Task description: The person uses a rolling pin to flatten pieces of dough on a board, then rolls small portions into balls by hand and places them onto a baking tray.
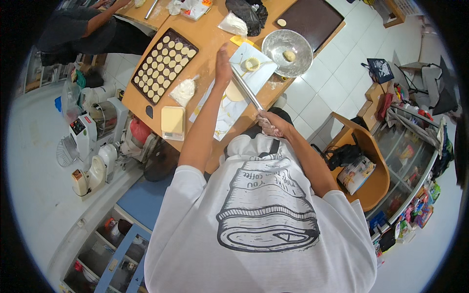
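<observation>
A metal rolling pin [247,89] slants over a flattened round of pale dough [235,92] on a white sheet [229,113]. My right hand [273,123], dusted with flour, closes round the pin's near end. At the far end, my left hand [223,63] lies against the pin with its fingers stretched out. Just right of that hand is a yellowish ring-shaped cutter [252,64] on the sheet. A steel bowl [273,46] beyond it holds a lump of dough [289,56].
A dark tray [138,78] carries several rows of dough rounds at the left. Beside it are a flour bag [183,92] and a kitchen scale [173,123]. Another dark tray [312,19] with one round lies far right. A person [93,29] stands at the far left; an orange chair [376,180] is at right.
</observation>
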The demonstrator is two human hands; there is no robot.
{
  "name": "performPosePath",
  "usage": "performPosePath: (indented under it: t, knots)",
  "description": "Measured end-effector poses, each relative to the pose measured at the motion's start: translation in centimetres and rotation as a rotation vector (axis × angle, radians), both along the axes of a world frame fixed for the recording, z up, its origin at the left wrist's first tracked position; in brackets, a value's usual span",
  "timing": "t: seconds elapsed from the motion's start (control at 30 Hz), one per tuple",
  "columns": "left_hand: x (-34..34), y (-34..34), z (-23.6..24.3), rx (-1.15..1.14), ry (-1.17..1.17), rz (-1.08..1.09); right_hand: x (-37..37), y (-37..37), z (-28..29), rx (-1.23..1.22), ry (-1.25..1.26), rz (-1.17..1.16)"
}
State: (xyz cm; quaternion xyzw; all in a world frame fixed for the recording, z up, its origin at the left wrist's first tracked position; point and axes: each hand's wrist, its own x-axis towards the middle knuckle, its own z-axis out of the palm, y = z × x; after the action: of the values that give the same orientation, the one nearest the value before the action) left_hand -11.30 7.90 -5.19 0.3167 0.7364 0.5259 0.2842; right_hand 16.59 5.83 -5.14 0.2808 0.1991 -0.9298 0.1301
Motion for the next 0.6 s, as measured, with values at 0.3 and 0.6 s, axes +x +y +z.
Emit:
performPosePath:
  t: [0.3,0.6]
  knots:
    - [5.0,-9.7,5.7,0.269,-0.689,0.380,-3.9,-0.1,6.3,0.820,-0.023,0.300]
    - [9.3,-15.7,3.6,0.222,-0.703,0.709,-6.6,2.0,5.9,1.543,0.365,0.515]
